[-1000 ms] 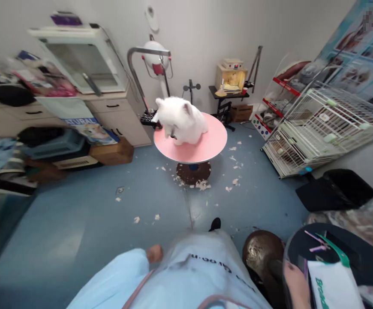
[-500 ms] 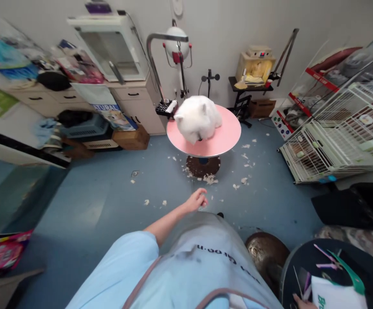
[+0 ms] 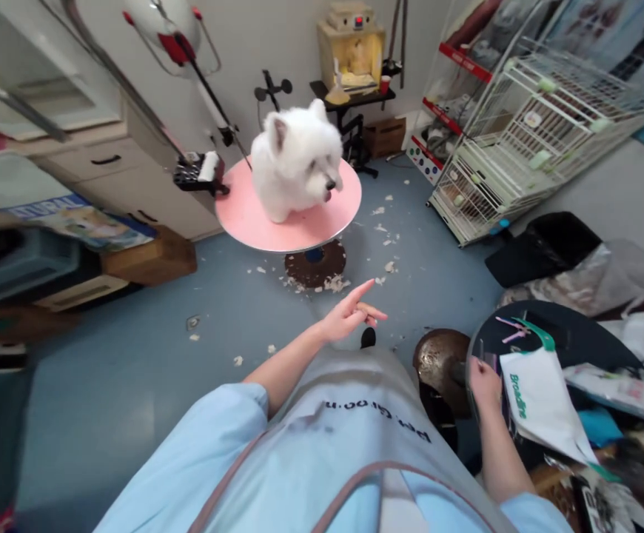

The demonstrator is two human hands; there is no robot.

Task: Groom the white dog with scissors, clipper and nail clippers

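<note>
My left hand [image 3: 351, 314] is held out over the floor in front of the apron, index finger stretched, the other fingers apart, nothing in it. Beyond it, a fluffy white dog [image 3: 298, 163] is on the round pink grooming table [image 3: 244, 218], its head turned to the right. My right hand [image 3: 486, 385] is closed at the near left rim of a round black table [image 3: 544, 314]. A thin blade-like piece, apparently scissors [image 3: 481, 348], sticks up from its fingers. Beside it lie a white pouch [image 3: 541, 400] with green lettering and slim pink tools [image 3: 511, 332].
Tufts of cut hair [image 3: 336, 283] are scattered on the blue floor. A white wire cage [image 3: 522, 141] stands at the right, with a black bin [image 3: 555, 244] nearer. A tool holder [image 3: 197, 172] is attached at the pink table's left. Cabinets [image 3: 97, 159] line the left wall.
The view has swung right and lower. The dog has raised and turned its head to the right. My left index finger has stretched out. More of my right hand and the black table shows.
</note>
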